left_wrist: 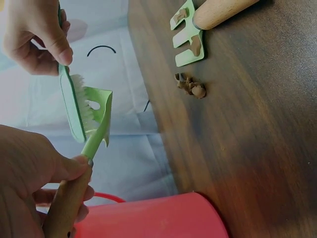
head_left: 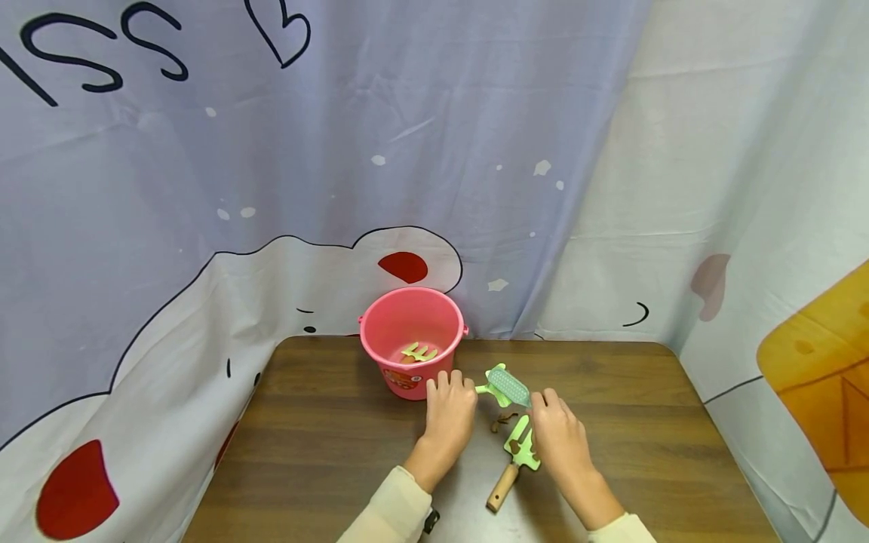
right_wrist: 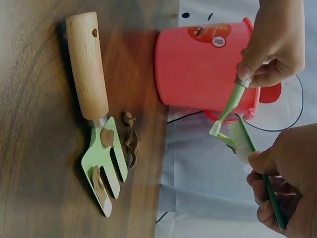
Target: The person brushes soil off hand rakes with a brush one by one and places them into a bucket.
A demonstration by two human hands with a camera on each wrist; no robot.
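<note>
In the left wrist view, my left hand (left_wrist: 34,173) grips the wooden handle (left_wrist: 69,198) of a small green garden tool. Its bent head (left_wrist: 105,99) has an opening in it; the exact kind is unclear. My right hand (head_left: 560,437) holds a green brush (head_left: 508,386) by its handle. The brush's white bristles (right_wrist: 240,141) touch the tool's head, both raised above the table. Below them lies a green garden fork (right_wrist: 106,158) with a wooden handle, brown clumps stuck to its tines. More brown clumps (left_wrist: 190,86) lie on the wood beside it.
A pink bucket (head_left: 407,305) stands at the table's back, just beyond my left hand. Inside it are a green pronged head (head_left: 419,352) and something brown. Behind the wooden table (head_left: 645,422) hangs a printed curtain (head_left: 475,151).
</note>
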